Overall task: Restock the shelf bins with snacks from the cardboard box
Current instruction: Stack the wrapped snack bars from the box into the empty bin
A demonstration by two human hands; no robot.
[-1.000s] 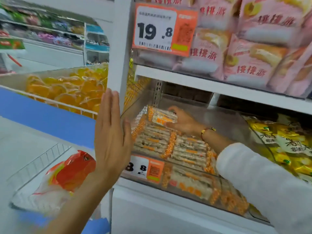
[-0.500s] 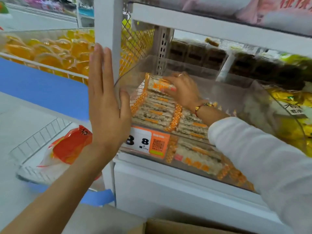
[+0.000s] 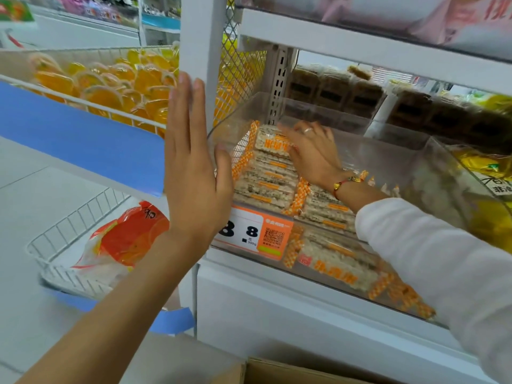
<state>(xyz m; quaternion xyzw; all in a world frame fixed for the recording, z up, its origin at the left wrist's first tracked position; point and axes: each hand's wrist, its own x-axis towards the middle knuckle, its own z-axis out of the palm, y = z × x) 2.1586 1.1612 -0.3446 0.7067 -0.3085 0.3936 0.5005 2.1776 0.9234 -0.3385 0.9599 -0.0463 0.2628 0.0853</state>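
The left hand (image 3: 194, 173) stands upright, fingers straight and together, palm flat against the left wall of the clear plastic shelf bin (image 3: 346, 145). Inside the bin, the right hand (image 3: 313, 151) reaches forward, fingers spread, lying on the top orange-and-white wrapped snack pack (image 3: 273, 142) at the back-left corner. The brown cardboard box (image 3: 291, 372) sits at the bottom edge.

A shop aisle under even, bright light. A white post (image 3: 203, 51) stands between shelf bays, with yellow mesh (image 3: 243, 70) behind it. A white shelf board (image 3: 360, 48) runs above, a white base panel (image 3: 304, 309) below. To the left, a blue shelf edge (image 3: 83, 139) and a wire basket (image 3: 69, 245). Far shelves (image 3: 91, 15) are blurred.
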